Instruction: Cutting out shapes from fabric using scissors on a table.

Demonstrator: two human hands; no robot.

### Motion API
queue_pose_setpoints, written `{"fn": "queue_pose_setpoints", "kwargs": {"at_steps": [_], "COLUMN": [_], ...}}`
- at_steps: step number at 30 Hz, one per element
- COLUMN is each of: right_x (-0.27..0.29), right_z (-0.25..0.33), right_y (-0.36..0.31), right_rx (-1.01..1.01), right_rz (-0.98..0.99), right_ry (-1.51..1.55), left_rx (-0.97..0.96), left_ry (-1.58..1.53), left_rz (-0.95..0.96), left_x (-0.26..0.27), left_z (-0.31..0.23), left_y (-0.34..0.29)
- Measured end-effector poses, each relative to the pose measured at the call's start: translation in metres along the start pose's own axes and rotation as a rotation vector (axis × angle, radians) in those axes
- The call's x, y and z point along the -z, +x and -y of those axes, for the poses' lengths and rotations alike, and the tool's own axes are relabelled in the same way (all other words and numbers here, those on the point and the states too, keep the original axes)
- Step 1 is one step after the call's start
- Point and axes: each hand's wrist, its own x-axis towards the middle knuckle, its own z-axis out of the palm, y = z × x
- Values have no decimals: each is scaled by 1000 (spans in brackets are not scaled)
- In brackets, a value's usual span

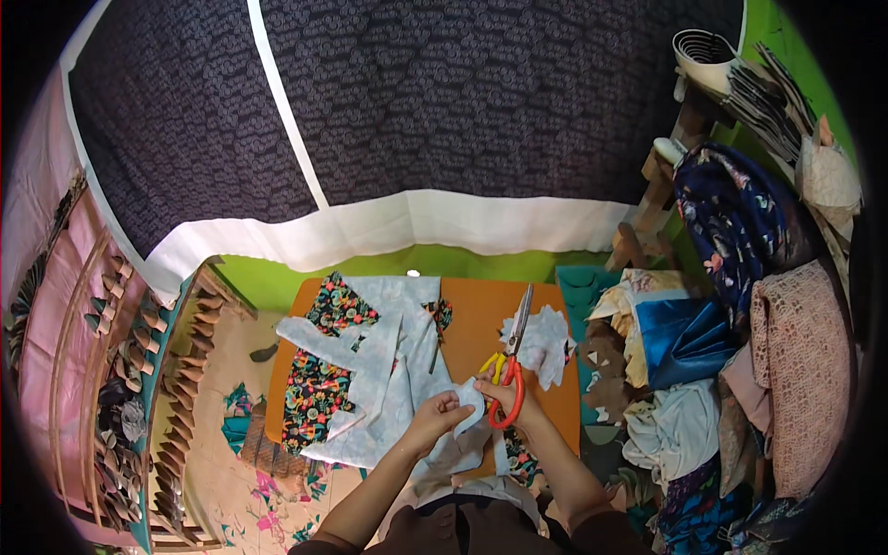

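My left hand is closed on the edge of a pale blue cloth. Close beside it, my right hand is closed round scissors, one handle red and one yellow. Their long blades point away from me and to the right, clear of the cloth in my fingers. A fold of the cloth passes between both hands, and the right fingertips seem to touch it too. Black floral fabric joins the blue cloth on the left. Some of the cloth near my lap is hidden by my forearms.
An orange-brown table lies under the work, with a crumpled pale scrap at its right. Folded fabrics pile up on the right. Racks of wooden shoe lasts or shoe-shaped forms stand left. Colourful scraps litter the floor.
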Motion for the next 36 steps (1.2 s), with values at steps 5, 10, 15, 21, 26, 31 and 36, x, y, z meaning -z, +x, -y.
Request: {"fn": "queue_pose_setpoints", "kwargs": {"at_steps": [5,10,15,21,26,31,36], "right_x": [14,28,34,54,66,55,59], "right_z": [28,42,59,61,49,53,56], "right_y": [18,31,32,26,13,9,6], "right_rx": [86,149,80,-71,-47,34,88], "right_rz": [25,64,80,94,283,109,180], "right_ry": [-92,-75,-100,-59,-35,-162,-161], "left_rx": [4,-16,-179,-127,-175,-204,-226], "left_ry": [19,132,282,139,-187,-348,-450], "left_rz": [92,183,227,85,-112,-94,-102], "left_x": [-17,-31,-36,-52,-55,-61,-70], "left_z": [-15,-20,-14,-27,-19,-16,-21], "left_y": [3,11,24,29,41,45,42]}}
